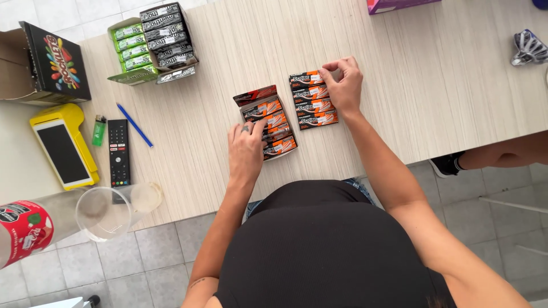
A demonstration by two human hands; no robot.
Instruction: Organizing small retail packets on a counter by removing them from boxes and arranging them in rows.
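An open display box of orange and black gum packs (pixel 268 117) lies on the light wooden counter (pixel 434 85). My left hand (pixel 246 151) rests on its near side, fingers touching the packs inside. Right of it lies a row of several loose orange and black gum packs (pixel 311 100), side by side. My right hand (pixel 342 84) presses on the right ends of those packs, fingers curled over the top one.
A display box of green and black gum packs (pixel 153 41) stands at the back left. Farther left are a black candy carton (pixel 48 63), a yellow card terminal (pixel 60 145), a green lighter (pixel 99 129), a remote (pixel 119 151), a blue pen (pixel 135 125), a clear cup (pixel 105 212) and a bottle (pixel 25 231).
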